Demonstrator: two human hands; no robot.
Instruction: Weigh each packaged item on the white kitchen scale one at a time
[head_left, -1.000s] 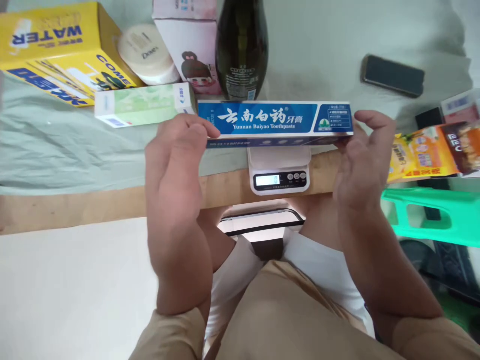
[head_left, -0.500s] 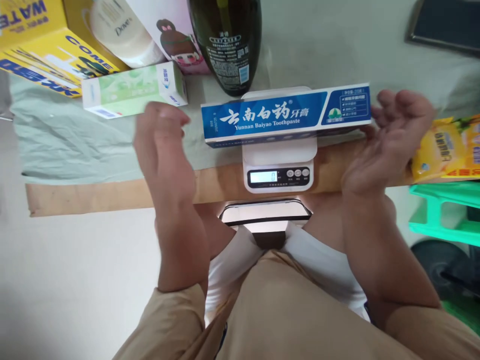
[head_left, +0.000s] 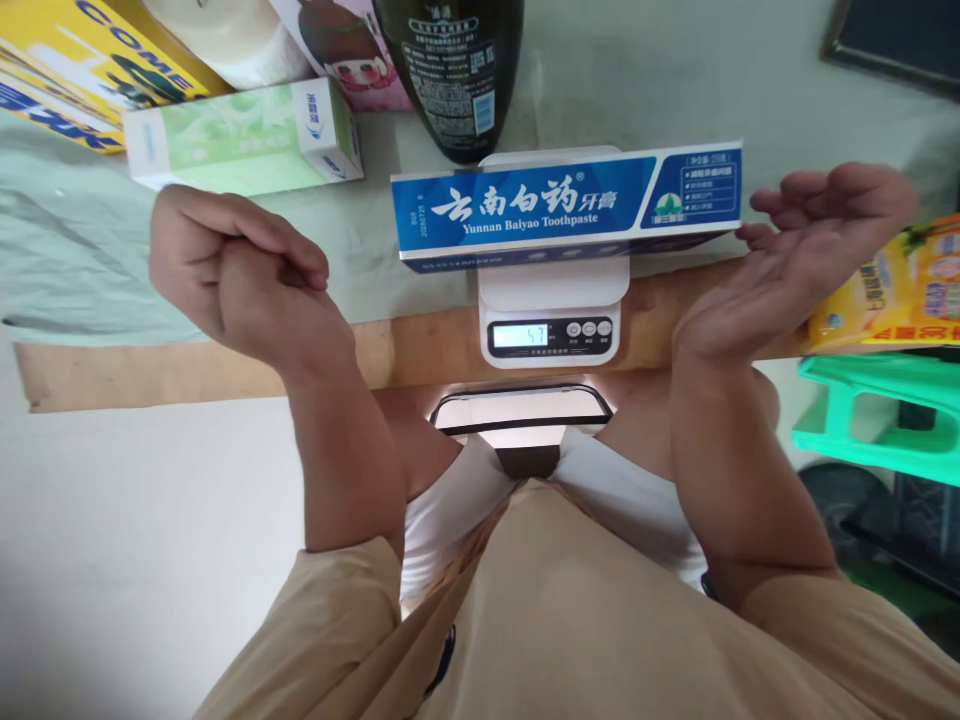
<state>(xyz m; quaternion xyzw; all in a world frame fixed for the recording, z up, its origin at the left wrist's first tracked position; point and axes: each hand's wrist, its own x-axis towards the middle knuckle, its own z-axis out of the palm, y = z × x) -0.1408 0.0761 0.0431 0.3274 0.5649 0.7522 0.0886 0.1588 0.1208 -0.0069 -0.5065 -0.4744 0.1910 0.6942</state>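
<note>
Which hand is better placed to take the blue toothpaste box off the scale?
The right hand, probably: it is open beside the box's right end, while the left hand is a closed fist, apart from it.

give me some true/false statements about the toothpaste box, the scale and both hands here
1. The blue toothpaste box lies across the white scale. True.
2. The left hand holds the toothpaste box. False: it is curled shut, apart from the box, holding nothing visible.
3. The right hand is open, palm up, by the box's right end. True.
4. The scale's display is blank. False: it shows digits.
5. A green box lies on the scale. False: it lies on the cloth, left of the dark bottle.
</note>
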